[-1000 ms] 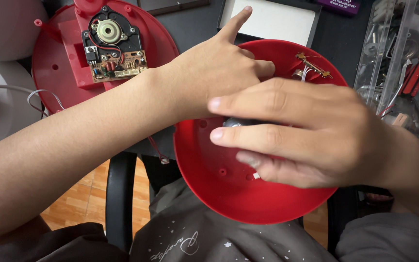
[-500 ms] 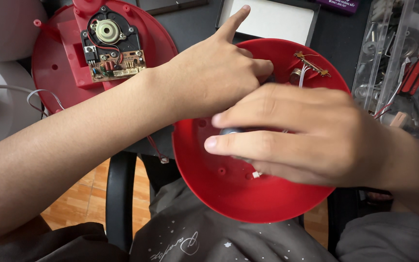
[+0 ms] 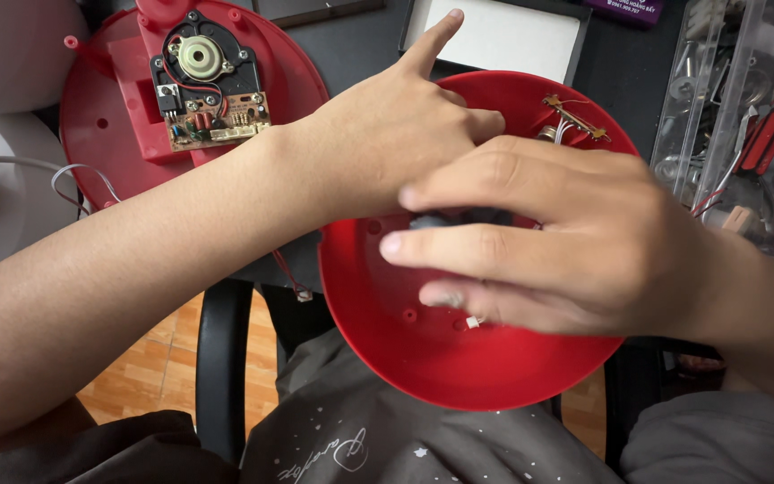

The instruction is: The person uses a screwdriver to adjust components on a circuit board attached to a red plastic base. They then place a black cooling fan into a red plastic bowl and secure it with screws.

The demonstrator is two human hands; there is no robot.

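Both hands are inside the round red plastic bowl-shaped shell (image 3: pixel 432 350) near the person's lap. The right hand (image 3: pixel 575 242) pinches a small dark part (image 3: pixel 459 218) with flat fingers. The left hand (image 3: pixel 405 134) rests there, first finger pointing up, its grip hidden. A red round base with a circuit board (image 3: pixel 199 99) lies nearby.

Both hands, left hand (image 3: pixel 405 134) and right hand (image 3: pixel 575 242), lie inside the red shell (image 3: pixel 441 358), fingers (image 3: pixel 459 246) over a dark part (image 3: pixel 459 218).

A dark part (image 3: pixel 459 218) lies mostly hidden under the right hand (image 3: pixel 575 242) inside the red shell (image 3: pixel 423 350); the clear box (image 3: pixel 745 116) runs off frame.
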